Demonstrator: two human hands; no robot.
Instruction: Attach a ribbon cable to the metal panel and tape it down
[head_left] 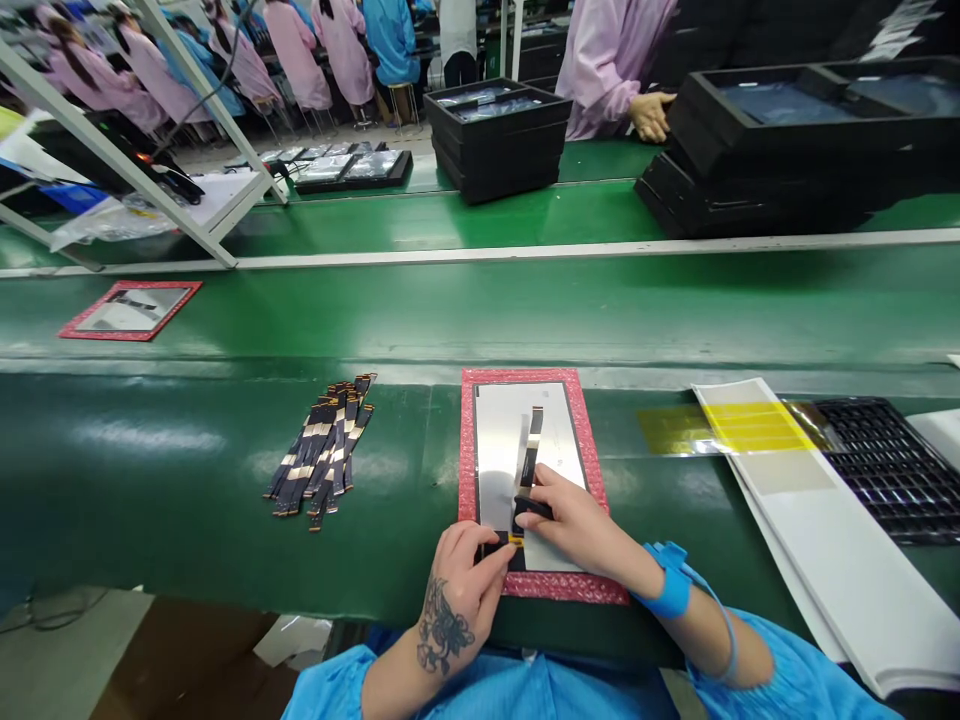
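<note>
In front of me an LCD panel (495,440) with a silvery back lies on a sheet of pink bubble wrap (592,470). A dark flex cable (533,445) stretches up over the panel's back from its near edge. My right hand (574,520) grips a short black tool (534,508) against the cable's lower part. My left hand (465,575) is closed, its thumb and index fingertips pressed at the near end of the cable beside a small yellow tape (516,540). What those fingertips pinch is mostly hidden.
Loose flex cables (322,450) lie piled at left. White sheets (832,530) with yellow tape strips (757,427) and a black tray (892,465) are at right. Another wrapped panel (135,308) sits far left. Black trays (499,140) are stacked beyond, near a co-worker's hand (651,116).
</note>
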